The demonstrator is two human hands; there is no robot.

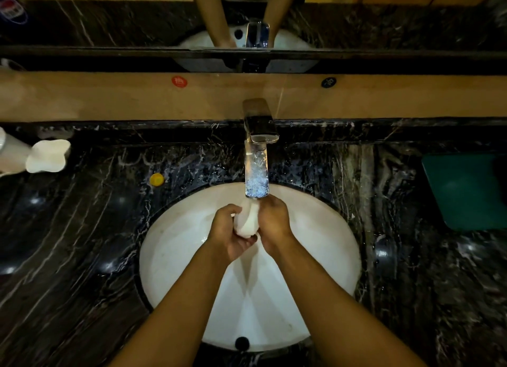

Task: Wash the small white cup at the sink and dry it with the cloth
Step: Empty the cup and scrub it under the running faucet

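The small white cup (248, 218) is held between both hands over the white oval sink (175, 246), just under the tip of the chrome tap (256, 172). My left hand (229, 233) cups it from the left and below. My right hand (274, 221) covers its right side. Most of the cup is hidden by my fingers. Whether water is running I cannot tell. A dark green cloth (466, 190) lies flat on the counter at the far right.
A black marble counter (82, 243) surrounds the sink. A white soap dish (48, 156) and a white bottle (11, 154) stand at the far left. A small yellow cap (157, 179) lies left of the tap. A mirror runs along the back wall.
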